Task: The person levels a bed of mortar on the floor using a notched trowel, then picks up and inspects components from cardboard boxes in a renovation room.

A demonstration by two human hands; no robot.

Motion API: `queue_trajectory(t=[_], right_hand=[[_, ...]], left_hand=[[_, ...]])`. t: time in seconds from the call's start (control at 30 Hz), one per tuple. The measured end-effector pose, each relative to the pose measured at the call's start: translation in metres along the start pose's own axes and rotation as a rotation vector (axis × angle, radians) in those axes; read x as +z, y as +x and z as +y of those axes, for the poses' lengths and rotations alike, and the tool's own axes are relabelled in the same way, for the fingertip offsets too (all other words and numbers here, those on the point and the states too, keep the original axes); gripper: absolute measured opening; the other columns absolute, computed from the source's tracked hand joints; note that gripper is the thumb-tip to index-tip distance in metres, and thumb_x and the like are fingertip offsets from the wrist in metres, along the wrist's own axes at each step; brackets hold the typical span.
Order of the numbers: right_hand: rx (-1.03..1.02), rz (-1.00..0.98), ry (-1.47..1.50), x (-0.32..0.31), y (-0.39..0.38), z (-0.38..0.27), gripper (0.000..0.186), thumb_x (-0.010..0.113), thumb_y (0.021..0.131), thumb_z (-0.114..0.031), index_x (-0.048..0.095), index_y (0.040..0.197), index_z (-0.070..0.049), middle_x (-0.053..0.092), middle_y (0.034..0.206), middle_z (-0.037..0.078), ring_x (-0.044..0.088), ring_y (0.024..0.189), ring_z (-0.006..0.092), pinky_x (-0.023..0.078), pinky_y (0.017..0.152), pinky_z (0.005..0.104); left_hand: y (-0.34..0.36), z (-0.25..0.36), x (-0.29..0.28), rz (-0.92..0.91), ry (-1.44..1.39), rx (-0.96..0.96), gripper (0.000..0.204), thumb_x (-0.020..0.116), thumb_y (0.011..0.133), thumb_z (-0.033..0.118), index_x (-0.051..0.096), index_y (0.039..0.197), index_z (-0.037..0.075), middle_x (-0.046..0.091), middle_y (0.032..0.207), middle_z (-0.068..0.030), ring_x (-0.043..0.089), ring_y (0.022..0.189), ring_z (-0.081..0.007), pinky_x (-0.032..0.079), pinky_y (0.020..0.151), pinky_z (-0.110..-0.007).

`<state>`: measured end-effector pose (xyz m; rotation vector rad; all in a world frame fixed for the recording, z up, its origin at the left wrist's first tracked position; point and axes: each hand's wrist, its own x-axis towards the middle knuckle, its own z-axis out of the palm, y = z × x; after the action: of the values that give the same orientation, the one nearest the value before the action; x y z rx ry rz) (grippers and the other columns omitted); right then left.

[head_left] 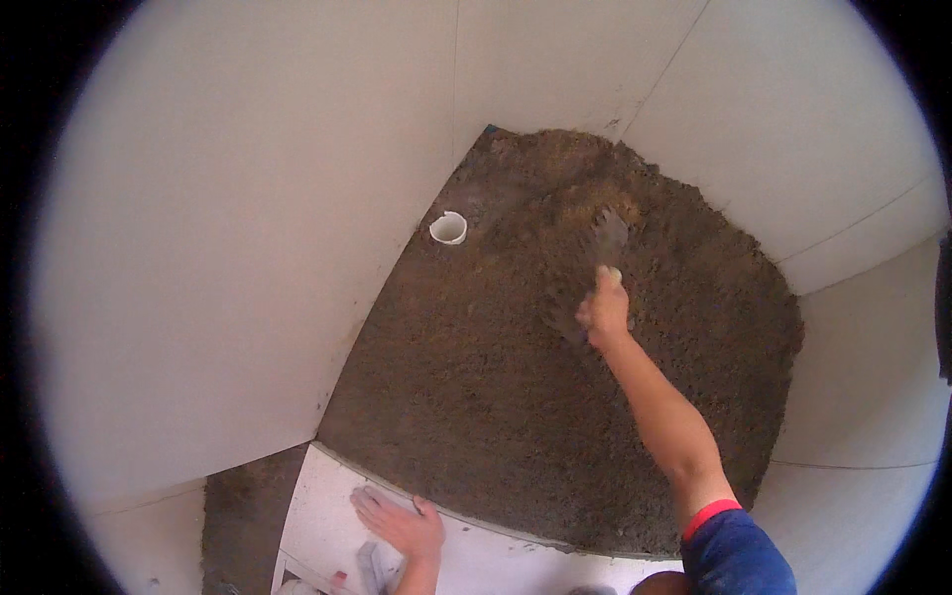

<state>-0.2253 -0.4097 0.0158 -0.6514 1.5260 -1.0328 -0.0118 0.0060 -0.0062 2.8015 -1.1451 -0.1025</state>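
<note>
My right hand (607, 307) is stretched far out over the dark, damp-looking mortar bed (476, 397), closed round the handle of a trowel. The trowel's grey blade (610, 230) points away from me and lies on or just above the mortar; I cannot tell which. Around it the surface is rough and crumbly, with a lighter sandy patch beyond. My left hand (407, 526) rests flat, fingers spread, on the white ledge (496, 555) along the near edge of the bed. It holds nothing.
A white pipe end (448, 229) sticks up from the mortar near the left wall (228, 248). Pale panels enclose the bed at the back and right (863, 377). By my left forearm lies a grey block-like piece (371, 567). A strip of dark floor (253, 516) shows at lower left.
</note>
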Motion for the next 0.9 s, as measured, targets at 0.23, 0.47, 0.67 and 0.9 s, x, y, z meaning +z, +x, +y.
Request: queue_trajectory(t=[0.23, 0.47, 0.67, 0.9], right_hand=[[0.013, -0.132, -0.009, 0.069, 0.048, -0.025, 0.033, 0.057, 0.096, -0.038, 0.048, 0.103, -0.007, 0.048, 0.075, 0.008, 0.048, 0.057, 0.0194, 0.043, 0.05, 0.0387], [0.043, -0.202, -0.253, 0.071, 0.061, -0.039, 0.035, 0.06, 0.095, -0.034, 0.05, 0.095, -0.001, 0.05, 0.067, 0.009, 0.053, 0.056, 0.0217, 0.043, 0.05, 0.0406], [0.086, -0.414, -0.57, 0.048, 0.058, -0.055, 0.04, 0.059, 0.095, -0.039, 0.054, 0.088, 0.001, 0.054, 0.066, 0.01, 0.052, 0.055, 0.0229, 0.042, 0.051, 0.0412], [0.102, -0.564, -0.835, 0.02, 0.027, -0.084, 0.035, 0.06, 0.095, -0.037, 0.057, 0.087, -0.003, 0.053, 0.066, 0.007, 0.05, 0.054, 0.0209, 0.041, 0.051, 0.039]], left_hand=[[-0.001, 0.002, -0.001, 0.029, 0.031, 0.028, 0.082, 0.05, 0.091, 0.033, 0.018, 0.148, -0.016, 0.017, 0.156, -0.0348, 0.016, 0.146, -0.05, 0.012, 0.12, -0.057], [0.002, 0.008, -0.006, 0.034, 0.017, 0.041, 0.082, 0.05, 0.09, 0.033, 0.018, 0.148, -0.016, 0.018, 0.155, -0.0356, 0.016, 0.146, -0.0498, 0.012, 0.121, -0.056], [0.001, 0.004, -0.002, 0.05, 0.04, 0.038, 0.083, 0.052, 0.089, 0.032, 0.018, 0.147, -0.017, 0.018, 0.155, -0.0352, 0.015, 0.147, -0.0485, 0.011, 0.121, -0.055], [0.004, 0.005, -0.01, -0.046, 0.0, -0.045, 0.086, 0.056, 0.085, 0.031, 0.02, 0.146, -0.018, 0.018, 0.155, -0.0345, 0.013, 0.148, -0.0471, 0.008, 0.122, -0.053]])
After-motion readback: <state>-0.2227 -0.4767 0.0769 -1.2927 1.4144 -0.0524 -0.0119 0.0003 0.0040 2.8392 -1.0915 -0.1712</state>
